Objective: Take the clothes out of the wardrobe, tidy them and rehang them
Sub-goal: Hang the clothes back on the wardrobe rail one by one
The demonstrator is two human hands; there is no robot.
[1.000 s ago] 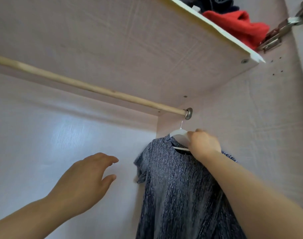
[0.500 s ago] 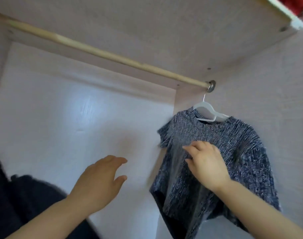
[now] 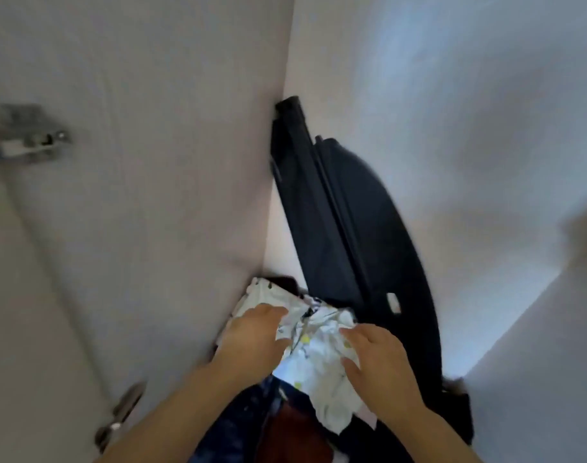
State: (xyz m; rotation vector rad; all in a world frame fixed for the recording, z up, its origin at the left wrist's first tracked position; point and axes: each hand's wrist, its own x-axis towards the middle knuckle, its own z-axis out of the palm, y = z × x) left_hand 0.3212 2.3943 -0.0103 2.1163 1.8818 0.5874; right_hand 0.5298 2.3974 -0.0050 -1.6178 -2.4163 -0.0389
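At the lower centre of the frame, a crumpled white garment with small yellow and dark spots [image 3: 318,359] lies on a heap of dark blue and rust-brown clothes [image 3: 252,426]. The left hand [image 3: 252,335] grasps its upper fold with curled fingers. The right hand [image 3: 375,355] rests on it with fingers spread; whether it grips is unclear. A long black object [image 3: 338,212] leans in the corner behind.

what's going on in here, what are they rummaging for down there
A person is reaching into the wardrobe's bottom corner. The left hand and right hand are both on a crumpled white printed garment that lies on top of a pile of darker clothes. The frame is too blurred to show whether either grip has closed on it. A long black object leans in the corner behind.
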